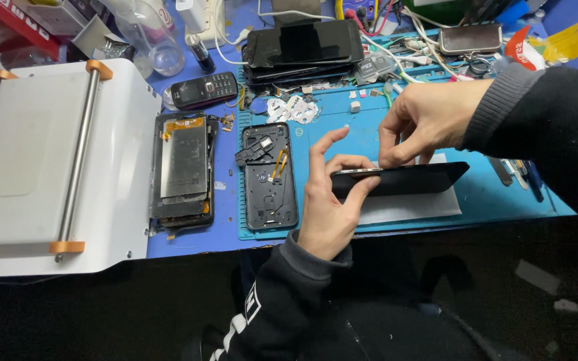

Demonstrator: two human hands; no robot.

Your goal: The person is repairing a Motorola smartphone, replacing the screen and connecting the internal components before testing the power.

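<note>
Black phone panel (403,179), a thin slab held edge-on above the blue work mat (503,194) at the near side of the counter (188,244). The left hand (329,207) clamps the panel's left end between thumb and fingers, index finger raised. The right hand (426,120) pinches at the panel's upper edge, its fingertips (388,160) pressed close together; whether they grip anything small cannot be told. A white sheet (416,206) lies on the mat under the panel. Left of the hands, an opened phone back housing (270,177) rests on the mat; beside it lies a second dismantled phone with a metal plate (183,170). A white heating machine (55,167) occupies the far left. At the rear: a keypad phone (204,89) and a stack of dark phones (302,50).
</note>
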